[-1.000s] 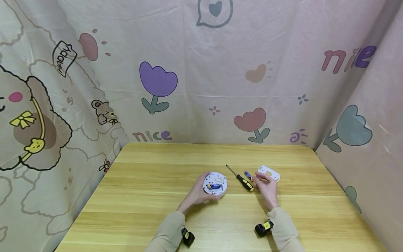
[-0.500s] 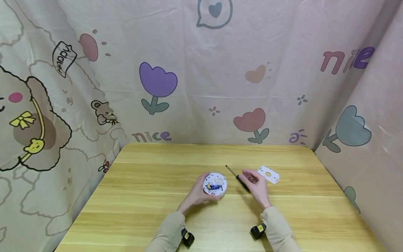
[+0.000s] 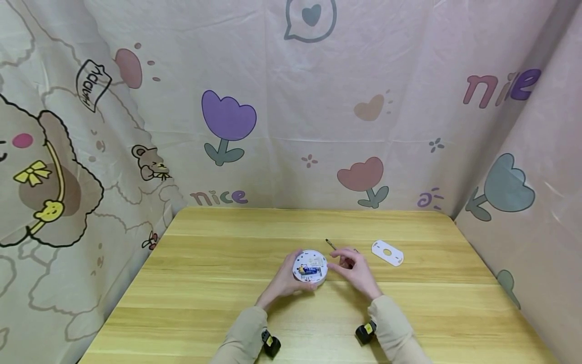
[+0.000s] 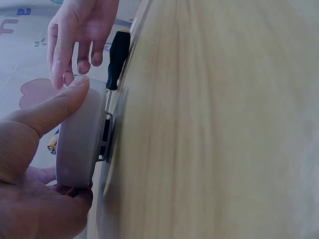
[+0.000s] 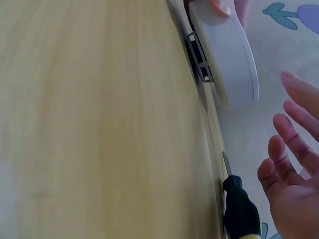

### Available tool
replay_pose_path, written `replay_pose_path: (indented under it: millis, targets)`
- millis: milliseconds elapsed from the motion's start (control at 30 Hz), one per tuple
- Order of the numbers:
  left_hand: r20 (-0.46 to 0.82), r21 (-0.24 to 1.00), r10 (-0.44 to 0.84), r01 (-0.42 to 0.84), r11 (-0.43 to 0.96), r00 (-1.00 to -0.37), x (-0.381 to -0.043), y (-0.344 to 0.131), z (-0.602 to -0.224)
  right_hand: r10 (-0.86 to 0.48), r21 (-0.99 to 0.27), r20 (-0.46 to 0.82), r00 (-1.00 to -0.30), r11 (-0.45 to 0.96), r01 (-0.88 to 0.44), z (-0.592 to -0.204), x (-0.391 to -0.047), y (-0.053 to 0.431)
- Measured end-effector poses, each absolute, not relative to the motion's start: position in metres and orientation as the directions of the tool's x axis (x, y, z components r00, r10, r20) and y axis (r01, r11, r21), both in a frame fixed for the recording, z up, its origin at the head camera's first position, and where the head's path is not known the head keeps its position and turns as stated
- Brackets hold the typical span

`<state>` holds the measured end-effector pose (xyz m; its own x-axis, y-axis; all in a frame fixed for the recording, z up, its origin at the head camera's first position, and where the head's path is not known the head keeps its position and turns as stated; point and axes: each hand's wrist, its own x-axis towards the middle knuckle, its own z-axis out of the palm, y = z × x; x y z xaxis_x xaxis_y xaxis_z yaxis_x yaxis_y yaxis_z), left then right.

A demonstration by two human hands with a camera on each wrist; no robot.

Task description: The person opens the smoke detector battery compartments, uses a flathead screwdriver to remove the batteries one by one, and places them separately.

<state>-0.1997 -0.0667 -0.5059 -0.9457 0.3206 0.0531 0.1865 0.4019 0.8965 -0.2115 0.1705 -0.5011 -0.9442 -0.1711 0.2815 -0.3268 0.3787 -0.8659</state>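
Observation:
My left hand (image 3: 286, 278) grips a round white smoke alarm (image 3: 316, 262) by its side, thumb along the near edge. The alarm's back faces up, and a blue battery (image 3: 310, 270) lies in its open compartment. In the left wrist view, the battery's end (image 4: 52, 144) shows past the alarm's far side. Just right of the alarm is my right hand (image 3: 358, 273), fingers loosely bent, thumb and index fingertip close to its rim. Nothing shows between those fingers in the right wrist view. A screwdriver with a black handle (image 5: 241, 209) lies under the right hand, mostly hidden from the head view.
A white oval mounting plate (image 3: 387, 253) with a centre hole lies to the right of my right hand. The wooden table (image 3: 218, 242) ends at a printed cloth backdrop (image 3: 291, 101), with more cloth on both sides.
My right hand has moved left from the loose blue battery beside the screwdriver, across the screwdriver to the alarm's right edge. My left hand and the alarm stay in place.

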Motion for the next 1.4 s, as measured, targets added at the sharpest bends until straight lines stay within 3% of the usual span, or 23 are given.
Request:
replay_pose_path:
  millis: [867, 1400]
  targets:
    - [0.039, 0.885, 0.326, 0.184, 0.427, -0.945, -0.201, -0.067, -0.507, -0.393, -0.666, 0.303, -0.868, 0.564, -0.488, -0.496, -0.229, 0.148]
    - [0.045, 0.89, 0.352, 0.197, 0.411, -0.935, -0.2, -0.067, -0.503, -0.586, -0.419, 0.276, -0.762, 0.64, -0.644, -0.479, -0.237, 0.138]
